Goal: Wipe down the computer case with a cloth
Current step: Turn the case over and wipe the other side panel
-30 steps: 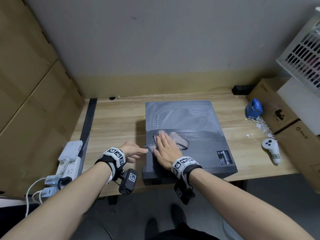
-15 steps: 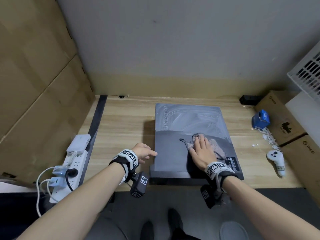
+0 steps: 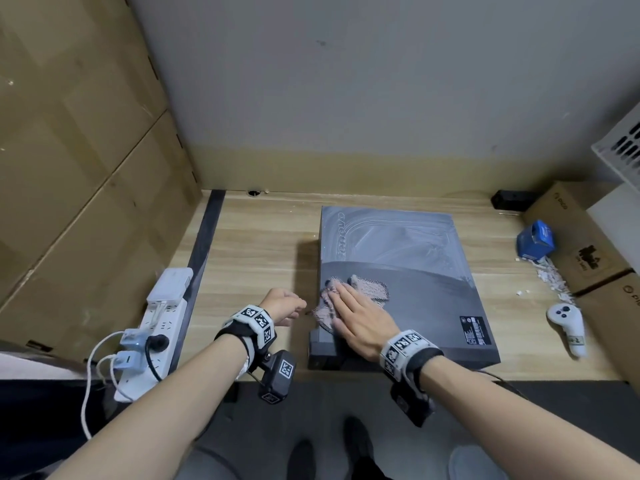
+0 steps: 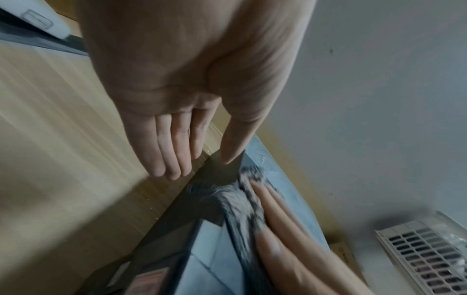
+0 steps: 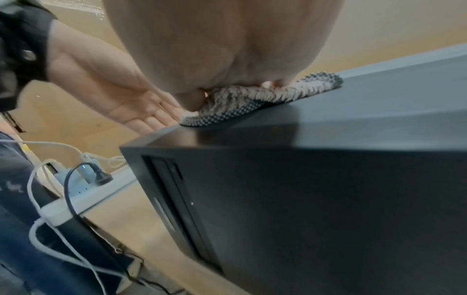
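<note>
Our right hand (image 3: 360, 320) lies flat, fingers straight and together, pressing the cloth (image 3: 349, 295) onto the case (image 3: 415, 258). We grip nothing with it; the palm simply bears down. That cloth is a nubbly grey-and-white rag, rumpled near the case's left edge, with one corner hanging slightly over the side. From the right wrist we see the cloth (image 5: 255, 99) squashed under the heel of the hand, on the dark top panel (image 5: 328, 127).

Our left hand (image 3: 282, 304) sits just beside the case's left edge, over the desk (image 3: 256, 244), fingers loose and nearly straight, holding nothing. The left wrist view shows its fingers (image 4: 174, 147) together with the thumb pointing at the case's corner; whether it touches, we cannot tell.

We see the case lying flat on the desk, its far half dusty and streaked, its near half darker. A power strip (image 3: 152, 327) with plugs lies at our left; a white controller (image 3: 568, 323) and a blue box (image 3: 536, 240) lie at our right.
</note>
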The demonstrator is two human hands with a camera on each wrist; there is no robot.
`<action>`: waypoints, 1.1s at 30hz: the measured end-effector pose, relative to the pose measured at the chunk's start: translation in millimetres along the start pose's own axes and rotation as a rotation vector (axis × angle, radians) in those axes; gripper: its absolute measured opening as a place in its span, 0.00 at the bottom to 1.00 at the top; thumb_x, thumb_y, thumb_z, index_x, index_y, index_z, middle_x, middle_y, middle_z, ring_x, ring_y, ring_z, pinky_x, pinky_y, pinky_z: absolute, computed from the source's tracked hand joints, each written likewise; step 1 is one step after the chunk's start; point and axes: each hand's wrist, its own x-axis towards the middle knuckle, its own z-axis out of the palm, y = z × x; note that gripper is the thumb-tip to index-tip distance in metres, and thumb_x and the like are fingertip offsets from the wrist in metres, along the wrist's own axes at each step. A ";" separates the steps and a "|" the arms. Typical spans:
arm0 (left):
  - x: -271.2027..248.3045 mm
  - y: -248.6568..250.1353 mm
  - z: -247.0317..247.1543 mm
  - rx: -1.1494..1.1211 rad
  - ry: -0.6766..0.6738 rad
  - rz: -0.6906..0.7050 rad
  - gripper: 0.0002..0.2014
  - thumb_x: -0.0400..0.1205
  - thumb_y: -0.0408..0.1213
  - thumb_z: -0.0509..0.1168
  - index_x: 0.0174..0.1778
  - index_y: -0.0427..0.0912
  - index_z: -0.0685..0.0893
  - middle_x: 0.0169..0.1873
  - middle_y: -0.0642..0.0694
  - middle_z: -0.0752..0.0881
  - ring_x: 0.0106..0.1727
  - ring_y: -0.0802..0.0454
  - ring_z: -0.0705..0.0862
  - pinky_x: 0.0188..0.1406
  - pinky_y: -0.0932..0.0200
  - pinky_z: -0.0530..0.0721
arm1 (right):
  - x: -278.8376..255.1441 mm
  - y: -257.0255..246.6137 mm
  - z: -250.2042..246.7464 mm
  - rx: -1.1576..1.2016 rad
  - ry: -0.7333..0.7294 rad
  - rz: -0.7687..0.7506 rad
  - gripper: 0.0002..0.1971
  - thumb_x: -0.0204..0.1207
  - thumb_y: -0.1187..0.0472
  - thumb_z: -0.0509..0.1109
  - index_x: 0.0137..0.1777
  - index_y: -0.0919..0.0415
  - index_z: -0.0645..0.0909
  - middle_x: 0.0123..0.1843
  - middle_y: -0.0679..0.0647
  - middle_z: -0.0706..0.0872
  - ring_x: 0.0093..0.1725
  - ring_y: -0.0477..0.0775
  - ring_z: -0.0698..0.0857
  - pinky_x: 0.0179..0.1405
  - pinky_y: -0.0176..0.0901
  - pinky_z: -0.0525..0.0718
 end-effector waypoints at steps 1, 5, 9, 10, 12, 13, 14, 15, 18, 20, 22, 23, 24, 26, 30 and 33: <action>-0.4 5.9 3.4 0.005 0.003 0.001 0.06 0.81 0.33 0.68 0.39 0.44 0.80 0.44 0.42 0.84 0.43 0.53 0.84 0.44 0.58 0.85 | -10.3 11.1 -0.2 -0.014 0.013 0.017 0.34 0.87 0.41 0.39 0.88 0.57 0.49 0.90 0.54 0.46 0.88 0.51 0.44 0.87 0.53 0.50; 3.0 34.0 21.5 0.081 0.025 0.028 0.08 0.80 0.38 0.69 0.49 0.39 0.80 0.49 0.41 0.81 0.52 0.45 0.82 0.53 0.52 0.84 | -49.9 73.7 -13.6 0.036 0.024 0.262 0.34 0.87 0.42 0.44 0.88 0.58 0.46 0.89 0.51 0.41 0.87 0.47 0.40 0.84 0.41 0.35; 13.8 59.7 47.6 0.195 0.034 0.043 0.28 0.77 0.44 0.71 0.67 0.29 0.75 0.58 0.39 0.82 0.57 0.41 0.82 0.51 0.55 0.80 | -92.8 128.1 -9.3 0.101 0.001 0.484 0.37 0.84 0.37 0.39 0.88 0.57 0.44 0.89 0.54 0.40 0.88 0.50 0.39 0.83 0.41 0.33; 16.9 65.4 54.6 0.215 0.028 0.043 0.29 0.77 0.44 0.71 0.67 0.29 0.74 0.58 0.39 0.81 0.56 0.41 0.81 0.52 0.55 0.80 | -101.0 132.9 -6.2 0.124 0.008 0.529 0.37 0.85 0.37 0.39 0.88 0.57 0.44 0.89 0.54 0.39 0.88 0.50 0.38 0.82 0.41 0.32; 21.0 77.0 66.6 0.259 0.017 0.032 0.33 0.78 0.45 0.72 0.72 0.28 0.71 0.60 0.37 0.80 0.55 0.41 0.80 0.52 0.56 0.79 | -109.7 135.6 -1.8 0.180 0.032 0.603 0.34 0.88 0.41 0.44 0.88 0.56 0.44 0.89 0.53 0.38 0.87 0.51 0.38 0.81 0.40 0.32; 23.5 82.3 70.3 0.290 0.016 0.022 0.36 0.78 0.47 0.72 0.75 0.28 0.69 0.65 0.36 0.80 0.59 0.40 0.80 0.54 0.55 0.79 | -110.6 136.4 0.2 0.200 0.038 0.623 0.34 0.88 0.42 0.45 0.88 0.56 0.43 0.89 0.53 0.38 0.87 0.50 0.38 0.81 0.40 0.32; 27.3 85.8 73.0 0.325 0.022 0.010 0.40 0.77 0.49 0.73 0.77 0.28 0.68 0.70 0.35 0.77 0.64 0.39 0.80 0.58 0.55 0.79 | -110.1 137.1 1.3 0.213 0.038 0.635 0.34 0.88 0.42 0.45 0.88 0.56 0.43 0.89 0.52 0.37 0.87 0.50 0.38 0.81 0.40 0.32; 29.4 88.6 74.5 0.363 0.030 0.002 0.43 0.76 0.52 0.73 0.78 0.28 0.66 0.74 0.35 0.75 0.69 0.38 0.78 0.64 0.53 0.79 | -108.4 138.4 2.2 0.224 0.032 0.640 0.34 0.88 0.41 0.45 0.88 0.56 0.43 0.89 0.52 0.37 0.87 0.50 0.37 0.81 0.41 0.33; 37.4 88.5 77.6 0.388 0.075 -0.052 0.50 0.74 0.54 0.76 0.81 0.28 0.60 0.79 0.35 0.68 0.76 0.38 0.73 0.72 0.51 0.74 | -99.6 150.6 3.2 0.254 -0.002 0.633 0.35 0.87 0.39 0.44 0.88 0.55 0.41 0.89 0.52 0.35 0.87 0.51 0.36 0.84 0.45 0.35; 41.1 85.2 80.3 0.370 0.108 -0.089 0.53 0.74 0.52 0.77 0.83 0.28 0.52 0.80 0.34 0.66 0.78 0.37 0.70 0.74 0.50 0.72 | -91.9 162.3 -1.5 0.268 -0.025 0.608 0.35 0.87 0.39 0.44 0.88 0.55 0.41 0.88 0.53 0.34 0.87 0.52 0.36 0.85 0.49 0.37; 45.8 82.0 83.3 0.349 0.133 -0.114 0.54 0.74 0.49 0.77 0.83 0.28 0.49 0.79 0.34 0.66 0.78 0.37 0.69 0.74 0.49 0.70 | -82.8 172.7 -8.8 0.273 -0.037 0.591 0.35 0.87 0.41 0.44 0.88 0.56 0.41 0.88 0.54 0.34 0.87 0.54 0.35 0.86 0.51 0.36; 46.9 81.2 84.3 0.345 0.146 -0.118 0.54 0.75 0.48 0.77 0.83 0.28 0.48 0.79 0.34 0.66 0.78 0.37 0.69 0.74 0.49 0.70 | -77.0 175.8 -11.9 0.244 -0.040 0.580 0.35 0.88 0.41 0.44 0.88 0.58 0.41 0.88 0.56 0.34 0.87 0.55 0.35 0.86 0.52 0.35; 46.9 80.9 85.3 0.338 0.154 -0.124 0.53 0.75 0.47 0.77 0.83 0.29 0.48 0.79 0.34 0.66 0.78 0.37 0.70 0.74 0.49 0.70 | -71.3 176.3 -13.6 0.210 -0.042 0.568 0.35 0.88 0.42 0.43 0.88 0.60 0.41 0.88 0.58 0.35 0.87 0.56 0.35 0.86 0.54 0.35; 49.3 80.2 86.1 0.312 0.163 -0.135 0.52 0.76 0.46 0.76 0.83 0.29 0.47 0.79 0.34 0.66 0.78 0.37 0.70 0.74 0.48 0.70 | -59.7 167.3 -14.4 0.195 -0.036 0.531 0.35 0.88 0.43 0.43 0.88 0.61 0.42 0.88 0.59 0.35 0.87 0.58 0.36 0.86 0.55 0.37; 51.1 78.7 87.2 0.285 0.173 -0.145 0.54 0.76 0.45 0.77 0.84 0.31 0.44 0.80 0.34 0.65 0.78 0.36 0.69 0.76 0.46 0.69 | -34.7 117.4 -12.9 0.207 -0.020 0.360 0.34 0.87 0.43 0.43 0.88 0.59 0.43 0.89 0.56 0.37 0.88 0.56 0.37 0.86 0.56 0.41; 52.4 79.3 89.8 0.285 0.190 -0.141 0.49 0.76 0.41 0.77 0.82 0.30 0.51 0.77 0.33 0.69 0.76 0.38 0.71 0.75 0.49 0.70 | -16.9 87.5 -13.0 0.171 -0.019 0.277 0.34 0.88 0.44 0.45 0.88 0.60 0.45 0.89 0.56 0.40 0.88 0.55 0.39 0.86 0.55 0.40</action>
